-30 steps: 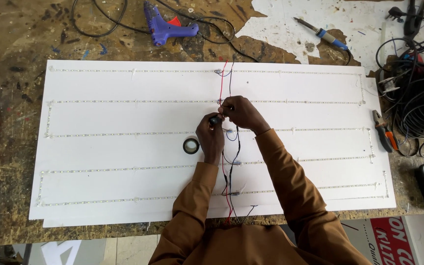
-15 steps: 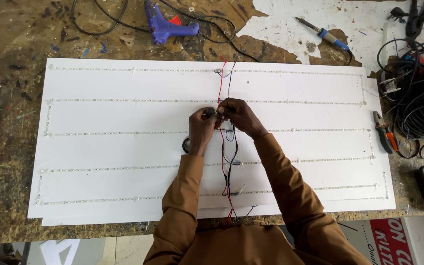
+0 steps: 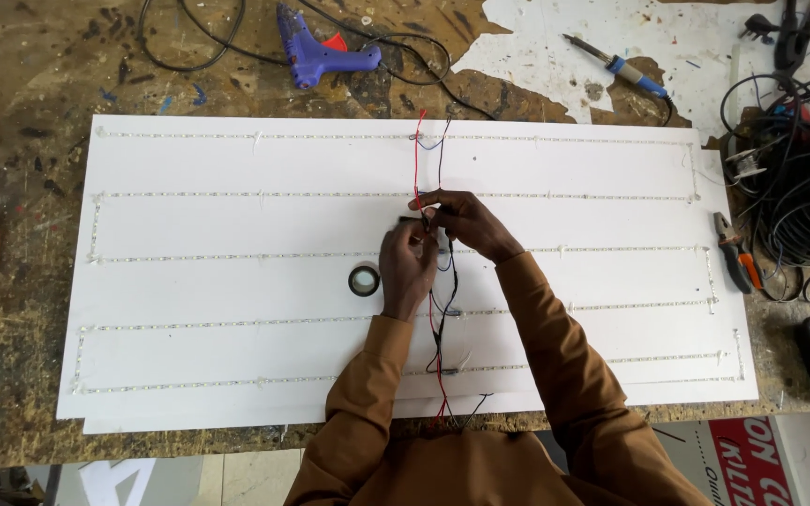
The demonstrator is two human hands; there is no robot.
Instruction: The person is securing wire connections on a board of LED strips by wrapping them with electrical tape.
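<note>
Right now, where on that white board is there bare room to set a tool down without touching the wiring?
The white board is bare left of the tape roll, between the LED strip rows, and right of the right hand. It is crowded at the centre, where the left hand and right hand meet on the red and black wires, and beside the cable tangle.
</note>
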